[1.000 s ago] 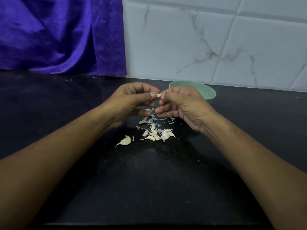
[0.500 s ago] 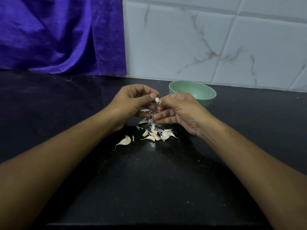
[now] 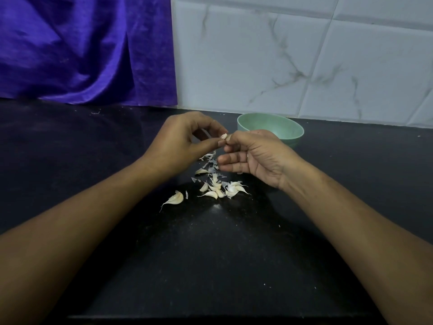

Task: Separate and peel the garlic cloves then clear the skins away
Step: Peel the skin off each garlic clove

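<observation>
While the left hand (image 3: 182, 144) pinches a garlic clove (image 3: 223, 136), the right hand (image 3: 253, 158) pinches its other side.

Smooth stone, silky cloth, papery skins.
The black desk (image 3: 210, 266) looks like speckled stone with a soft shine. The white tiles (image 3: 246, 66) are smooth with grey veins. The purple cloth (image 3: 82, 50) is silky. The green bowl (image 3: 288, 130) looks matt. The skins (image 3: 212, 164) are thin and papery, and the cloves (image 3: 175, 199) are smooth.

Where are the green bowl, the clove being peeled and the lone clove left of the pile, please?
green bowl (image 3: 269, 125): head view, on its inner wall.
clove being peeled (image 3: 223, 136): head view, on the pale tip that shows.
lone clove (image 3: 176, 198): head view, on its plump body.
</observation>
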Available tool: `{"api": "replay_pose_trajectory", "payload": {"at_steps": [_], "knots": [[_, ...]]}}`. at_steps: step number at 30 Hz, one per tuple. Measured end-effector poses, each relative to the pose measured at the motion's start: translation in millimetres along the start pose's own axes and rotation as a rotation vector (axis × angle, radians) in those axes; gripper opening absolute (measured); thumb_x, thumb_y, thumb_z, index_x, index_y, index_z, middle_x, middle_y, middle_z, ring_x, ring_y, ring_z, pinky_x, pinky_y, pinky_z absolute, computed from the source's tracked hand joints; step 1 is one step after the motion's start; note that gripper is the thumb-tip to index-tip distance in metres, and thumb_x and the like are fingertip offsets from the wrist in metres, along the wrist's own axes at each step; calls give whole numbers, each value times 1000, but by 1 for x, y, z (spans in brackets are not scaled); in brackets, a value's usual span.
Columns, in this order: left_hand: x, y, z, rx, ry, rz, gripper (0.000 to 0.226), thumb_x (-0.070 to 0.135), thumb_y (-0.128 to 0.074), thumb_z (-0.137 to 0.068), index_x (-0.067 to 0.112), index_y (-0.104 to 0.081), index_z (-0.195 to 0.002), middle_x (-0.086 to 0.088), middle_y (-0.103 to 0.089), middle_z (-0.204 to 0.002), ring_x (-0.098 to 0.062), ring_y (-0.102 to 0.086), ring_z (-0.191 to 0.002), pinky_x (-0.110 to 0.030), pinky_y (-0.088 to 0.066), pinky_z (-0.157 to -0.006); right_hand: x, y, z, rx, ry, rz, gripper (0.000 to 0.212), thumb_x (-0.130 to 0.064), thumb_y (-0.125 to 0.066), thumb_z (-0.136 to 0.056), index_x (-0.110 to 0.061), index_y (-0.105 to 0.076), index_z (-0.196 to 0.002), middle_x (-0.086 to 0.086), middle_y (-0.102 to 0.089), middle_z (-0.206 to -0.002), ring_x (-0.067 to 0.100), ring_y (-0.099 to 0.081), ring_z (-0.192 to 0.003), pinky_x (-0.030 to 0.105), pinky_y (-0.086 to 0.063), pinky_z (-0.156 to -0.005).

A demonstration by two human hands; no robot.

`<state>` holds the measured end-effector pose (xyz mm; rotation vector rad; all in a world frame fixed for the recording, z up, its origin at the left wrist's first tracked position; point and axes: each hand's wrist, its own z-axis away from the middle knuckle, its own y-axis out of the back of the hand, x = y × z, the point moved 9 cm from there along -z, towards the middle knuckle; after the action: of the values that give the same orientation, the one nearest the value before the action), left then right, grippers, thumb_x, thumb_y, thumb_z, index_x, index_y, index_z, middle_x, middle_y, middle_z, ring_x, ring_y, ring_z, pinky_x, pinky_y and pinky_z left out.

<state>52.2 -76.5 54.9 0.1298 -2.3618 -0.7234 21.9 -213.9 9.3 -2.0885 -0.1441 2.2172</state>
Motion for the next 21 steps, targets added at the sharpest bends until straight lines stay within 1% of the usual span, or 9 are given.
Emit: {"api": "replay_pose_trajectory", "payload": {"at_steps": [4, 7, 9, 11, 13, 14, 15, 17, 21], "knots": [[4, -1, 0, -19, -48, -31, 23, 23, -80, -91, 22, -79, -114, 9, -75, -97, -10, -71, -91, -32, -60, -80, 0, -1, 0, -8, -4, 15, 17, 0, -55, -97, -1, -68, -87, 4, -63, -68, 19, -70, -60, 39, -64, -70], [2, -3, -1, -38, -23, 2, 20, 22, -79, -92, 20, -80, -112, 6, -77, -97, -13, -73, -91, -38, -61, -80, 0, -2, 0, -14, -3, 13, 16, 0, -55, -97, -2, -67, -88, 5, -62, -70, 19, -70, -60, 38, -64, -69], [-4, -5, -1, -50, 51, 109, 17, 20, -78, -93, 16, -79, -109, -1, -78, -93, -20, -74, -87, -45, -64, -75, -1, -3, 0, -27, -2, 17, 17, 0, -54, -97, -2, -70, -90, 4, -62, -70, 19, -70, -60, 38, -64, -70], [-9, -8, 0, -57, 144, 261, 17, 15, -77, -93, 10, -77, -109, -16, -75, -95, -26, -72, -86, -50, -63, -74, -1, -2, 0, -32, -3, 28, 16, -1, -55, -97, 1, -71, -100, 3, -61, -71, 18, -70, -60, 38, -64, -71], [-13, -11, 1, -53, 225, 397, 16, 11, -75, -93, 6, -74, -108, -22, -72, -99, -25, -68, -85, -46, -63, -70, 0, -1, -1, -24, -7, 34, 22, -2, -57, -97, 7, -66, -115, 3, -62, -71, 18, -70, -60, 39, -64, -72], [-14, -13, 2, -48, 256, 453, 14, 9, -74, -93, 6, -73, -107, -19, -71, -97, -23, -67, -85, -40, -63, -67, 0, -1, -2, -22, -7, 42, 22, -2, -57, -97, 7, -65, -116, 3, -62, -71, 18, -69, -60, 40, -64, -73], [-15, -14, 3, -44, 281, 500, 13, 9, -74, -93, 6, -72, -105, -14, -70, -94, -20, -67, -85, -35, -62, -65, 0, -2, -1, -25, -3, 55, 18, -2, -58, -97, 4, -64, -112, 3, -62, -71, 18, -69, -60, 41, -64, -74], [-18, -16, 4, -39, 320, 565, 12, 8, -75, -91, 8, -72, -102, -6, -69, -90, -15, -68, -82, -31, -62, -64, 0, -3, -1, -37, 2, 81, 8, -3, -58, -97, 1, -63, -103, 4, -62, -72, 18, -69, -60, 41, -64, -74], [-25, -18, 7, -14, 414, 637, 19, 15, -81, -82, 10, -72, -98, -7, -70, -89, -12, -69, -79, -27, -61, -61, -2, -3, -1, -43, 15, 87, 4, -4, -60, -98, -1, -62, -97, 4, -62, -72, 19, -69, -60, 40, -64, -72]]}}
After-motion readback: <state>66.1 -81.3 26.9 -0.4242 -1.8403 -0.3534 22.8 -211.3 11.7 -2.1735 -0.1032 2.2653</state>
